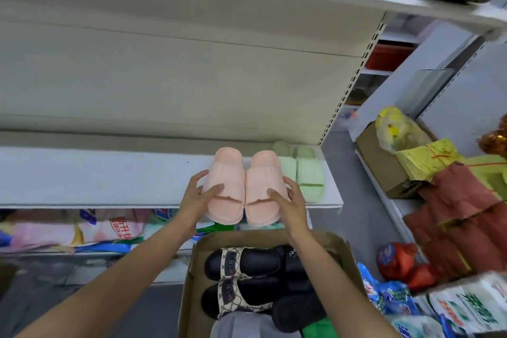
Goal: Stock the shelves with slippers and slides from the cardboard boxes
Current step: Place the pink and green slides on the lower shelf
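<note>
I have a pair of pink slides [244, 186] side by side, one in each hand, toes pointing toward the shelf's back panel, presumably so they land as a matched pair. My left hand [196, 195] grips the left slide from its outer edge with the thumb across the strap; my right hand [288, 196] does the same on the right slide. Their heels overhang the front lip of the white shelf [96, 173], so I judge they are only partly set down. Just to their right, a pair of green slides [301, 170] already sits at the shelf's end, which explains this slot. Below my forearms, the open cardboard box [345, 252] holds black patterned slides [241, 263], stock yet to shelve.
</note>
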`<state>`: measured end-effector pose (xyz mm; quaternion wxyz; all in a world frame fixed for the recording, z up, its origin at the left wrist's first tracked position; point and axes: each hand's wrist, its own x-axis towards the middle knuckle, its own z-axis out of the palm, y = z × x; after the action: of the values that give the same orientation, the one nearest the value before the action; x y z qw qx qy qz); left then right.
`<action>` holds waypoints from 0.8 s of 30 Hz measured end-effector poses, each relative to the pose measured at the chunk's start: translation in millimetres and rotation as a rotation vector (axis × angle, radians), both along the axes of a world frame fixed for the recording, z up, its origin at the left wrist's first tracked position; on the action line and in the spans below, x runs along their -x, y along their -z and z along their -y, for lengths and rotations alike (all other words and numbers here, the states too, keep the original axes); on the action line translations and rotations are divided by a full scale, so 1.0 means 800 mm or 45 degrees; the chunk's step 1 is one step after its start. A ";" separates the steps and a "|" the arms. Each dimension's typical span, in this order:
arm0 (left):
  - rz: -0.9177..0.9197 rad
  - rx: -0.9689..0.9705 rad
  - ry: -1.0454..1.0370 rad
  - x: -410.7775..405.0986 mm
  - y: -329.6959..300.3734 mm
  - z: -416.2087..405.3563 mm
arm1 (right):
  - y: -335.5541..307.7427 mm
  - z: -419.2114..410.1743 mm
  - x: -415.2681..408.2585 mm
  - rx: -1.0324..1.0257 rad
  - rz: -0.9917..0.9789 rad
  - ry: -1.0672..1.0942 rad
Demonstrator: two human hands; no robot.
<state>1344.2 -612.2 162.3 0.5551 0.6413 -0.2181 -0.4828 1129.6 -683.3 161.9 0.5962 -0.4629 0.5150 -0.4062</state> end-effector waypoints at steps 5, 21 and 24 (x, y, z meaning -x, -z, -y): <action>0.050 -0.066 -0.012 -0.033 0.022 0.016 | 0.018 0.020 -0.039 -0.023 -0.102 -0.029; 0.399 -0.175 0.051 -0.084 0.059 0.069 | 0.055 0.077 -0.093 -0.070 -0.275 -0.103; 0.612 -0.250 0.126 -0.093 0.061 0.073 | 0.069 0.089 -0.106 -0.014 -0.344 -0.141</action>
<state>1418.3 -670.8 113.7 0.3983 0.7769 -0.3268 -0.3619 1214.6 -754.7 106.4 0.5454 -0.5379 0.5663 -0.3039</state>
